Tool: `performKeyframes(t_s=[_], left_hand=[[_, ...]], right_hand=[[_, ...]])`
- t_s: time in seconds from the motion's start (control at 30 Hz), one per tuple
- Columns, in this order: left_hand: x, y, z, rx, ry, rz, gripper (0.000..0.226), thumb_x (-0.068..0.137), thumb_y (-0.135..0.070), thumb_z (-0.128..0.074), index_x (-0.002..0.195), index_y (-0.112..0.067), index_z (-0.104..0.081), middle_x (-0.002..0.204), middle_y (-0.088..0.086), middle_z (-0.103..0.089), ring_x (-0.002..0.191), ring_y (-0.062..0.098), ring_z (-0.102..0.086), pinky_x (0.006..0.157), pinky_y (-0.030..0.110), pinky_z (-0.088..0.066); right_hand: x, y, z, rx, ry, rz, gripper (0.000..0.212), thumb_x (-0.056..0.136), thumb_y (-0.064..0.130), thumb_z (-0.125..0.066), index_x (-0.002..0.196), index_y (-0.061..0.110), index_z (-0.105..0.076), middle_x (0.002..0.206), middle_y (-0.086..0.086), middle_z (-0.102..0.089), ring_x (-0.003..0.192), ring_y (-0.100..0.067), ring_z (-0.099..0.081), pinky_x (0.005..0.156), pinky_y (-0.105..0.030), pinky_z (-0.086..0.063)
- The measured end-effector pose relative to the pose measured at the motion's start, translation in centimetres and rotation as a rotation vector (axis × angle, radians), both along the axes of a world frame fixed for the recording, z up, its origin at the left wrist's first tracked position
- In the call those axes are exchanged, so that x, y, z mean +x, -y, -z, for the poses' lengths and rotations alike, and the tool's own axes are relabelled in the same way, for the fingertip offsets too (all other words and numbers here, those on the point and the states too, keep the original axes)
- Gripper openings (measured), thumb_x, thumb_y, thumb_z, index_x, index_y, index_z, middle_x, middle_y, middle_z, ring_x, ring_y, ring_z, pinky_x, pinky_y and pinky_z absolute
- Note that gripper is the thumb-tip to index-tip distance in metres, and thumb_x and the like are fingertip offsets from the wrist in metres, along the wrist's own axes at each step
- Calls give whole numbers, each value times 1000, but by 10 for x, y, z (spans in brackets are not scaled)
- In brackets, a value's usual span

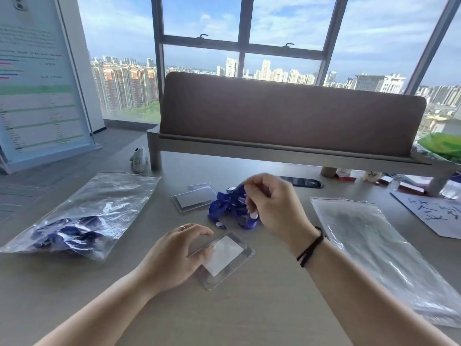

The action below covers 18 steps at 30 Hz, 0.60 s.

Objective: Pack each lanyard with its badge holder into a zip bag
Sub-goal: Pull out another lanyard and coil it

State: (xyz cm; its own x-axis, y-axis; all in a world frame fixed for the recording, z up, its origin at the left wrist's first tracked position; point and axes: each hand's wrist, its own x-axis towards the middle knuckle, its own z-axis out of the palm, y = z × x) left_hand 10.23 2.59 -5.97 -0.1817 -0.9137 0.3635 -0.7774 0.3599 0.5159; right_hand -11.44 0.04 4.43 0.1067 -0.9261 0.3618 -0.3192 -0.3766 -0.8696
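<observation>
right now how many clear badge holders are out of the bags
3. One badge holder lies nearest, held by the left hand. Two more lie overlapped behind, left of the loose blue lanyards. Others may be hidden under the lanyards.

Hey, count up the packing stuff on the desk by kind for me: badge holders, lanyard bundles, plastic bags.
Clear plastic badge holders: 3, one under the left hand, two stacked behind
Blue lanyard bundles: 2, one loose, one inside the left bag
Clear zip bags: 2 lots, one filled at left, a flat pile at right whose number I cannot tell
Total: 7
</observation>
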Motion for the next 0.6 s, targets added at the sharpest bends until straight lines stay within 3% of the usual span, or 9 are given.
performKeyframes(t_s=[0.17,0.37,0.5,0.6], left_hand=[[3,-1,-1,21,-111,19,51,88,-59,-60,135,-42,-51,120,-32,-60,117,-12,-53,101,30,-47],[3,-6,-10,62,-341,24,82,77,-75,-60,147,-49,-26,124,-31,-58,112,-10,-57,96,24,-47],[2,-7,-12,96,-377,28,79,81,-61,-67,147,-47,-26,124,-21,-60,94,-4,-66,85,27,-58],[1,-9,-15,116,-473,74,72,81,-61,-64,144,-48,-34,126,-18,-62,98,2,-69,87,31,-58]], right_hand=[[23,8,-70,-49,196,-77,18,98,5,-54,92,5,-71,60,-1,-62,57,-17,-55,63,-30,-54],[43,5,-106,142,546,-268,17,100,5,-52,97,4,-69,62,-5,-60,56,-17,-55,57,-31,-53],[48,2,-105,183,605,-321,17,100,6,-53,96,5,-69,65,-5,-60,58,-17,-54,58,-30,-52],[48,0,-105,226,642,-381,15,100,7,-54,98,6,-69,68,-6,-60,56,-18,-52,57,-31,-49]])
